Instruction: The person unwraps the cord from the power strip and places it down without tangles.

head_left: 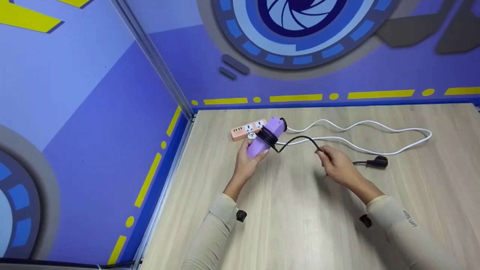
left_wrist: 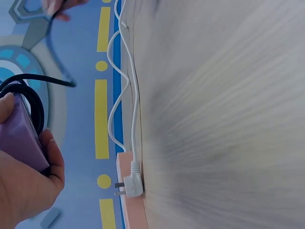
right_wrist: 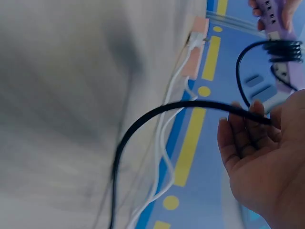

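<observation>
A purple power strip [head_left: 256, 147] is gripped by my left hand [head_left: 246, 163] above the table, tilted with its far end up and to the right. Several turns of its black cord [head_left: 267, 135] are wound round the strip's middle. From the coil the loose cord runs to my right hand [head_left: 337, 165], which pinches it between thumb and fingers. Past that hand the cord's black plug [head_left: 378, 162] hangs out to the right. In the right wrist view, the purple strip [right_wrist: 276, 24] shows a row of ports and a socket, and the black cord [right_wrist: 190, 104] arcs below the fingers.
An orange power strip [head_left: 240, 132] lies at the table's back left corner, partly behind the purple one. Its white cord [head_left: 375, 123] loops far to the right, and the white plug [left_wrist: 133, 185] rests by that strip. Printed walls [head_left: 262, 84] border the table's back and left.
</observation>
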{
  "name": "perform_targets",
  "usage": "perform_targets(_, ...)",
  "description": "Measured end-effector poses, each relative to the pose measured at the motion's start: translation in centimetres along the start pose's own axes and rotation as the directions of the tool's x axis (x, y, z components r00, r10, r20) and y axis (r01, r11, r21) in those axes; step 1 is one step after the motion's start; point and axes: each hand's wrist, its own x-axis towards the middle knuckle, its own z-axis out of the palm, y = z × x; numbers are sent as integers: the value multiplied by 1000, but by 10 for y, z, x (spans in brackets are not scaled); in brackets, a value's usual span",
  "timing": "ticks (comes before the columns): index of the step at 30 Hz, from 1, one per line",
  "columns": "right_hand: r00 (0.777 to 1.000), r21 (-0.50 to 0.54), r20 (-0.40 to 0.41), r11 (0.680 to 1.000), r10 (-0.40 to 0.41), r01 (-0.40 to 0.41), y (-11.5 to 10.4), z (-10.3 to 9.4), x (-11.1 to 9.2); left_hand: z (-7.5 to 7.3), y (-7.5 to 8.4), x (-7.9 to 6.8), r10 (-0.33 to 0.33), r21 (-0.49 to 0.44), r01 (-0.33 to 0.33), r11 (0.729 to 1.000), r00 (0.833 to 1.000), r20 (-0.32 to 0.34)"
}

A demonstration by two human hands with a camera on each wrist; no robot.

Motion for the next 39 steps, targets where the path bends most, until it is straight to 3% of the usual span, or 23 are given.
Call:
perform_targets(6,998,5,52,999,31,-32,22,-10,-15,-7,-8,2,-2,-38,0,999,998,-62)
perform_targets(15,997,-54,47,997,60,-57,46,-17,-29,-7,-20,-1,-61,-51,57,997,994,-94)
perform_targets(20,993,-63,68,994,96,-92,51,-19,-33,-11,-2,-8,-65,-45,62,997,994,-83)
perform_targets(23,990,-69,74,991,116,-111,50,-21,-34,-12,3,-10,-58,-42,54,998,995,-82)
perform_targets(28,992,-58,56,992,117,-114,48,-24,-33,-10,-17,-2,-61,-39,58,998,994,-89)
perform_targets(30,992,-60,53,992,112,-109,44,-25,-31,-9,-16,-2,-62,-39,58,998,994,-87)
perform_targets(39,999,-76,38,997,24,-21,7,-24,-17,-4,-12,-4,-47,7,48,999,997,-54)
